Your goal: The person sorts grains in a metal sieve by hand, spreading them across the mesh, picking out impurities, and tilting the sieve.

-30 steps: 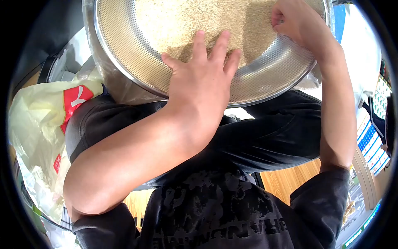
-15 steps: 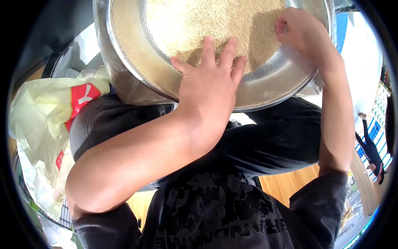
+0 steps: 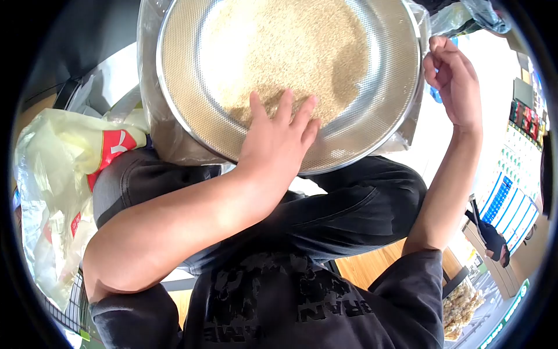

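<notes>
A large round metal sieve (image 3: 383,125) with perforated walls lies above my legs. Light brown grain (image 3: 290,46) covers its bottom. My left hand (image 3: 279,128) reaches over the near rim with its fingers spread, fingertips at the near edge of the grain. To the right of the sieve, outside its rim, my right hand (image 3: 453,78) is raised with fingers curled and pressed together; whatever it may hold is too small to make out. Clear plastic (image 3: 174,136) shows under and around the sieve.
A pale yellow plastic bag (image 3: 58,157) with a red label stands at the left, beside a black wire basket (image 3: 74,299). Another person (image 3: 491,238) is far off at the right, near shelves (image 3: 505,200). Wooden floor (image 3: 372,262) shows below my legs.
My right hand has moved from over the grain to outside the sieve's right rim. My left hand stays spread at the near side. More of the sieve is in view.
</notes>
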